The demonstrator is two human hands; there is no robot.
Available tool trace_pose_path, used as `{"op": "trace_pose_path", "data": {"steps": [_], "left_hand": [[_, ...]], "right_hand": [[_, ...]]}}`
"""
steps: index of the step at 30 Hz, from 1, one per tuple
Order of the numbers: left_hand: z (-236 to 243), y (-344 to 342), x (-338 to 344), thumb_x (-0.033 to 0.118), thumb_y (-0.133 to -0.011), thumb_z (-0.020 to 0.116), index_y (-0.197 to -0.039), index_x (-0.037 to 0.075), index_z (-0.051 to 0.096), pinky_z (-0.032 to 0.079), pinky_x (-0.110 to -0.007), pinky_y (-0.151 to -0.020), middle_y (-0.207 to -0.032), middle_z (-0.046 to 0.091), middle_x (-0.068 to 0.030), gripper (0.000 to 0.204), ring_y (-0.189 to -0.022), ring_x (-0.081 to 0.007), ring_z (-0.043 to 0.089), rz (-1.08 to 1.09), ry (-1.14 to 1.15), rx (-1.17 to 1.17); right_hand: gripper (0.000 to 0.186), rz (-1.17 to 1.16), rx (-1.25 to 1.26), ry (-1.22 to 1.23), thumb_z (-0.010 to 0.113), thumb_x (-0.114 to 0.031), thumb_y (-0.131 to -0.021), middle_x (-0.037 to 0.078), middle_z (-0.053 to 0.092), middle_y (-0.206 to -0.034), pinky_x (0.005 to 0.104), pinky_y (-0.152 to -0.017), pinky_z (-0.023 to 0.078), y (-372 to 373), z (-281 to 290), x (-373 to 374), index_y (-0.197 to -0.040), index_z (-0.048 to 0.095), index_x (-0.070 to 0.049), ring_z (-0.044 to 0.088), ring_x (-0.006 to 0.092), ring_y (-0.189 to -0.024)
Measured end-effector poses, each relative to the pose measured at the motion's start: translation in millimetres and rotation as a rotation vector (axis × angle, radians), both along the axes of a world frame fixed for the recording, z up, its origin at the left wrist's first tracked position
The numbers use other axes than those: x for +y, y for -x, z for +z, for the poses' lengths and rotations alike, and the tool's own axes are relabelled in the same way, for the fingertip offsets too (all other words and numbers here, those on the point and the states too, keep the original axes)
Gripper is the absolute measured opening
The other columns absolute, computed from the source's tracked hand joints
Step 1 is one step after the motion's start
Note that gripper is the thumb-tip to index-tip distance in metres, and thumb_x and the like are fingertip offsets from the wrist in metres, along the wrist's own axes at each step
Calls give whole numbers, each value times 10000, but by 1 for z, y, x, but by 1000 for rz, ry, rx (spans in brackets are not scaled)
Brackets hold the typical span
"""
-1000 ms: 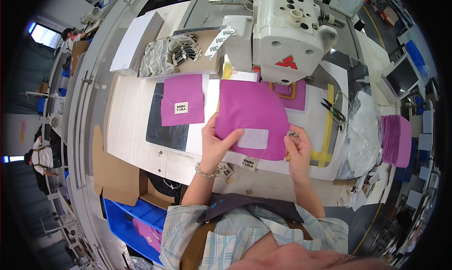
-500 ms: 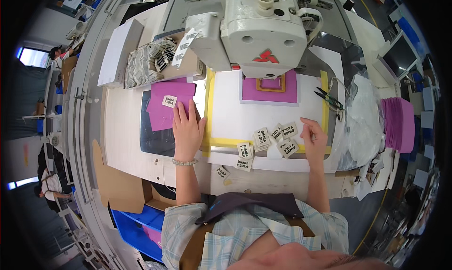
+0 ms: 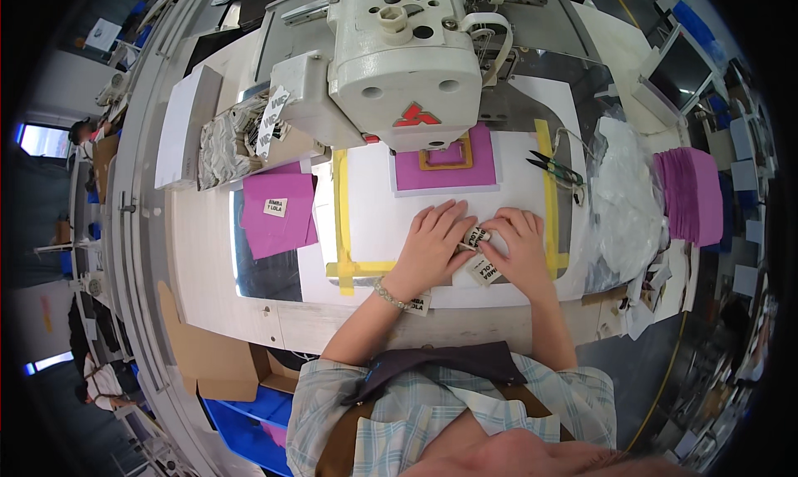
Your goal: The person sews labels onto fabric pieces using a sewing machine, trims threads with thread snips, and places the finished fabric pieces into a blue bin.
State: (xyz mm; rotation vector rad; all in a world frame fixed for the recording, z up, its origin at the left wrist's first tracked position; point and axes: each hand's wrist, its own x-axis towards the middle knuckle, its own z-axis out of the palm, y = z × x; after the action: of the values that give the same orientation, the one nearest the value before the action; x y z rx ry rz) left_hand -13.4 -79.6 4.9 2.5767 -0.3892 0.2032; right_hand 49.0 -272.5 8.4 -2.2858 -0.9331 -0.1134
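Note:
Over the lower right of a white sheet (image 3: 374, 219) edged with yellow tape, my left hand (image 3: 434, 248) and my right hand (image 3: 519, 252) meet, fingers bent. Between their fingertips is a small cream fabric label (image 3: 476, 237) with dark print, gripped from both sides. Another loose label (image 3: 483, 271) lies just below it. One more label (image 3: 419, 305) shows partly beside my left wrist; other labels may be hidden under my hands. Farther left, a label (image 3: 276, 207) rests on magenta fabric pieces (image 3: 287, 232), untouched.
A white sewing machine (image 3: 399, 69) stands ahead, its brown-yellow frame (image 3: 469, 156) over a magenta piece (image 3: 407, 171). Snips (image 3: 559, 170), a clear plastic bag (image 3: 628, 198) and a magenta stack (image 3: 690, 196) are rightward. Left are a label-filled box (image 3: 303, 151) and white box (image 3: 187, 132).
My left hand has left the magenta fabric and moved right to the loose labels. My right hand has come in from the right, and both now grip a label. The view has shifted.

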Motion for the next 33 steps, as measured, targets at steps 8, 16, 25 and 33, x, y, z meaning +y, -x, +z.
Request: {"op": "trace_pose_path", "data": {"steps": [8,16,25,33], "left_hand": [[-9,-1,3,139,-722,741,-1195,107,588,404,-407,-961,-1229,577,-66,498,-1143,-262,544,-26,185,-63],[19,3,22,105,-762,642,-1009,56,695,473,-273,-695,-1032,682,-56,257,-904,-165,647,-335,-94,-529],[9,-46,56,102,-686,726,-1006,116,690,433,-307,-707,-985,668,-2,323,-832,-190,605,-108,265,-410],[-1,-44,55,102,-699,791,-917,105,714,452,-304,-634,-845,663,0,231,-733,-185,609,-41,372,-301]], "right_hand": [[186,89,52,-135,738,-71,-726,43,574,-784,354,-771,417,-2,-6,1,-819,576,-76,565,235,-781],[121,140,730,-414,705,-24,-801,26,591,-785,256,-644,451,11,-1,10,-851,596,-40,549,115,-697],[172,478,743,-506,748,-84,-798,14,584,-874,259,-690,446,-74,5,50,-870,598,-43,544,99,-711],[169,534,300,-205,712,-38,-723,31,587,-806,316,-687,470,-88,-6,58,-822,581,-74,568,189,-666]]}}
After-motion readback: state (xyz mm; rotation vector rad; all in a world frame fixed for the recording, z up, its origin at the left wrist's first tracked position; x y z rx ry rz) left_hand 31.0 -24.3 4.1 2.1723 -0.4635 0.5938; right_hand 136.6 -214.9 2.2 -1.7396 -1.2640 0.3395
